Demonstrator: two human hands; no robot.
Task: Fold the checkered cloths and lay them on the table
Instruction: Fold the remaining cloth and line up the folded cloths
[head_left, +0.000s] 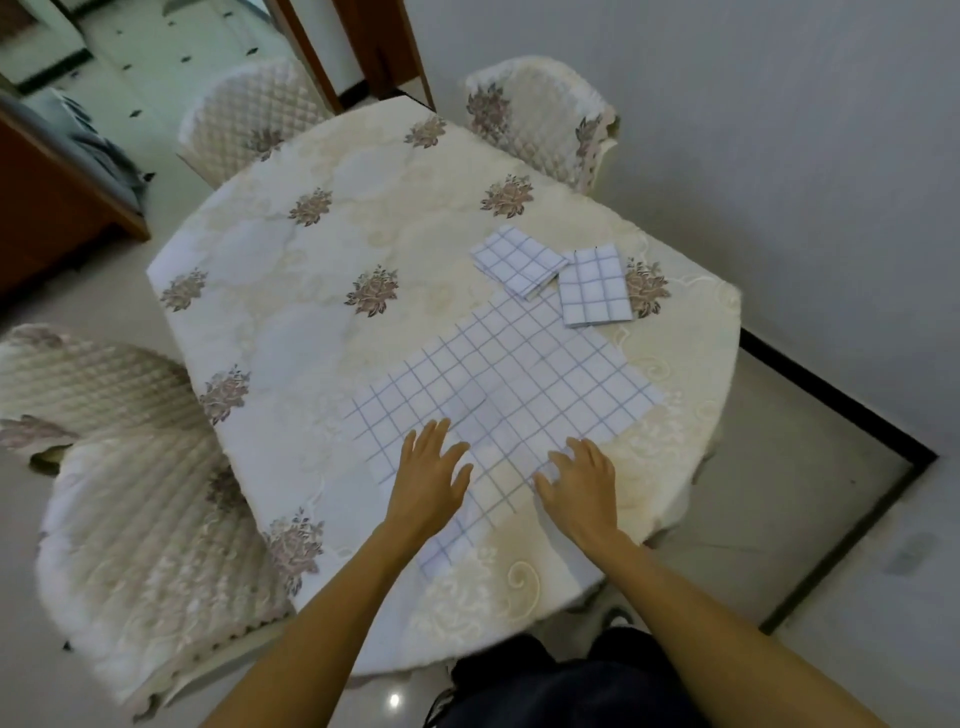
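Fingers spread flat — both hands (519, 478) on unfolded cloth (519, 379), near edge hidden.

Large checkered cloth (498, 395) spread flat on table (311, 322). Left hand (428, 480) and right hand (582, 488) palm-down on its near edge, fingers splayed. Two folded checkered cloths (519, 260) (596, 286) touching at the far side.

Tabletop (291, 312) left of spread cloth (509, 374) lies bare.

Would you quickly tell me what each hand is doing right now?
Left hand: open, fingers spread flat on the unfolded checkered cloth, holding nothing.
Right hand: open at the cloth's near edge, holding nothing.
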